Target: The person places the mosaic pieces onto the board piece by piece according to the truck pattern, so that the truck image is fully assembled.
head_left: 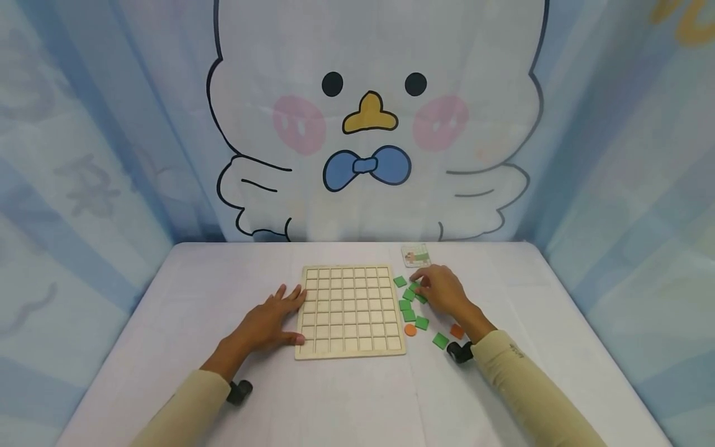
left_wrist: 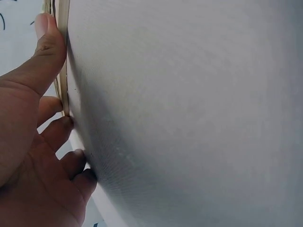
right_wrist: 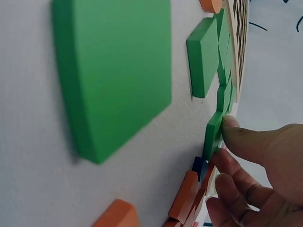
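A wooden grid board (head_left: 350, 356) lies flat on the table. My left hand (head_left: 267, 323) rests at its left edge, fingers spread and thumb on the lower left rim; the left wrist view shows the thumb (left_wrist: 49, 47) against the board's side. To the right of the board, my right hand (head_left: 444, 292) reaches down among green square tiles (head_left: 409, 315). Seen from the right wrist, its thumb and index finger pinch a green tile (right_wrist: 213, 136) at the edge of the group. The palm hides some pieces from the head view.
An orange round piece (head_left: 410, 330), a green tile (head_left: 440, 341) and an orange square (head_left: 457, 331) lie nearer me. A picture card (head_left: 416, 255) is beyond my right hand. Red-orange pieces (right_wrist: 183, 196) and a dark blue one (right_wrist: 200, 166) lie beside the right fingers. A curtain surrounds the table.
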Motion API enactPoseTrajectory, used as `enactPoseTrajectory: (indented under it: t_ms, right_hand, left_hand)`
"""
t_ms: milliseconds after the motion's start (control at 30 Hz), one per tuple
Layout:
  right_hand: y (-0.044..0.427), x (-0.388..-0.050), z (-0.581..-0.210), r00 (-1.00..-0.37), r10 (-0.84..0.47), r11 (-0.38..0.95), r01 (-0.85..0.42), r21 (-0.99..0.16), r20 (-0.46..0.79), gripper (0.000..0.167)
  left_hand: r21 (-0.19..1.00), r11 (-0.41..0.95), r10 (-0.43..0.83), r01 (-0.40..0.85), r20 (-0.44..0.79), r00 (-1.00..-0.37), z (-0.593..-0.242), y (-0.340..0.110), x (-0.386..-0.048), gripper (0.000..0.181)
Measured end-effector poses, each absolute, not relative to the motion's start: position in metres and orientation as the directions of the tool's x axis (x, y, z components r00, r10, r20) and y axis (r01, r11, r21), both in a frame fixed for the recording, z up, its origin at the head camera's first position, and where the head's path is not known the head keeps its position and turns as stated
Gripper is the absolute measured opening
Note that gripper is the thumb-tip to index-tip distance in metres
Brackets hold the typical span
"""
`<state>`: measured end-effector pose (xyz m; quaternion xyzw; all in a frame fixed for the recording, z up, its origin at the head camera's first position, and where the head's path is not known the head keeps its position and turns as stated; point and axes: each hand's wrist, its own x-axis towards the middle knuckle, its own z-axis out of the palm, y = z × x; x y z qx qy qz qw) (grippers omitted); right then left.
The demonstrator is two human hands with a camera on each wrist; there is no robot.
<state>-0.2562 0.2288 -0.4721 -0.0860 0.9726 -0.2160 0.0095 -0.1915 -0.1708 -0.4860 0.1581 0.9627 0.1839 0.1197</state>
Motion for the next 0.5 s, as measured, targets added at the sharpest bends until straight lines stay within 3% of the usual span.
enactPoseTrajectory:
  t_ms: [200, 500]
  right_hand:
    - [0.2337, -0.2607, -0.4742, -0.976, -0.217, 0.882, -0.203, -0.424, 0.017, 0.013]
    - [0.2357, -0.2642, -0.4753, -0.983, -0.179, 0.881, -0.142, -0.451, -0.041, 0.018]
  left_hand:
    - [0.398, 0.882, 0.346, 0.253, -0.182, -0.92, -0.4879, -0.171, -0.191, 0.109]
    - [0.391, 0.885, 0.345, 0.254, -0.183, -0.921, -0.4869, -0.1708, -0.1928, 0.109]
